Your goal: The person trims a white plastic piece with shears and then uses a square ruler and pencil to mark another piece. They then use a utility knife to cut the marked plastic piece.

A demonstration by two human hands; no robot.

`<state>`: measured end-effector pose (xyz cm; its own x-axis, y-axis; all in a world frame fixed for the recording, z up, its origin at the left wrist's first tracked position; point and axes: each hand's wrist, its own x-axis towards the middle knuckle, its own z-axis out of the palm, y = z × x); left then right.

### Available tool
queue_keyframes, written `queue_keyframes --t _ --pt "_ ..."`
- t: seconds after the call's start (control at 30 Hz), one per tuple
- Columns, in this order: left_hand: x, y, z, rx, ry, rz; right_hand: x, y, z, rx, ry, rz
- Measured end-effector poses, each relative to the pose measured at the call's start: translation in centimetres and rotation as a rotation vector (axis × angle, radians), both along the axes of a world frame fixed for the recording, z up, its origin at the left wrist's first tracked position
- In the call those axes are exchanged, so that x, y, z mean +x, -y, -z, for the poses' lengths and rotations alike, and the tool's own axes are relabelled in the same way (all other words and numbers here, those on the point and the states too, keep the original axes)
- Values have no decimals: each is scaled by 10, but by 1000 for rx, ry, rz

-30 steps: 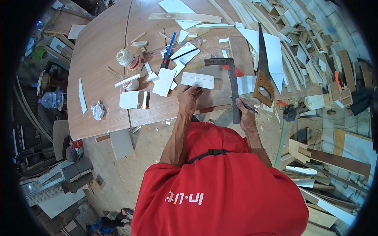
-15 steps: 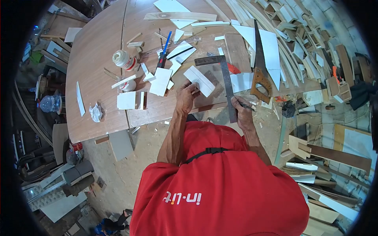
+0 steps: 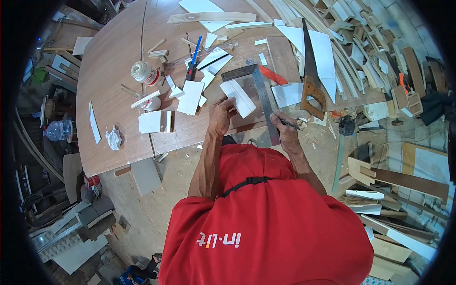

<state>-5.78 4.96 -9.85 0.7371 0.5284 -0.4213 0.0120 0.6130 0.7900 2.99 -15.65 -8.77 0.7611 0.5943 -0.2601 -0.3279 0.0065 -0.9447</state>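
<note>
My left hand point(image 3: 220, 117) grips a small white rectangular board point(image 3: 238, 99) by its lower left end, thumb on top. A thin line runs lengthwise along the board. In my right hand point(image 3: 287, 135) is a carpenter's square point(image 3: 264, 94), held near the lower end of its long blade. Between the same fingers sits a dark pencil-like marking tool point(image 3: 290, 125), pointing right. The square's short dark arm lies just beyond the board's upper end, and its blade runs close along the board's right side.
A handsaw point(image 3: 312, 80) lies at the table's right, beside white panels. Left of my hands are a glue jar point(image 3: 145, 73), a blue-and-black cutter point(image 3: 193, 61), white offcuts point(image 3: 191, 97) and a crumpled cloth point(image 3: 114, 138). A red-handled tool point(image 3: 273, 75) rests behind the square. Wood strips crowd the far right.
The square has shifted left and a little up, closer to the white board. My left hand keeps its hold on the board, and the view has shifted slightly.
</note>
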Motion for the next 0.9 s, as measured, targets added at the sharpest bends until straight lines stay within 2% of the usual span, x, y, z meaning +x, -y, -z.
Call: queue_keyframes --t 0.43,0.63,0.7,0.83,0.9 --pt "-7 -5 2 12 -29 18 8 -21 -4 -32 -13 2" --pt "2 -11 12 129 -99 55 10 -24 -2 -37 14 -19" --pt "9 -12 16 260 -211 47 8 -25 0 -23 7 18" --pt "20 -10 17 321 -293 47 6 -26 -1 -35 -1 42" --pt "20 -14 20 647 -469 135 6 -26 -1 -42 33 27"
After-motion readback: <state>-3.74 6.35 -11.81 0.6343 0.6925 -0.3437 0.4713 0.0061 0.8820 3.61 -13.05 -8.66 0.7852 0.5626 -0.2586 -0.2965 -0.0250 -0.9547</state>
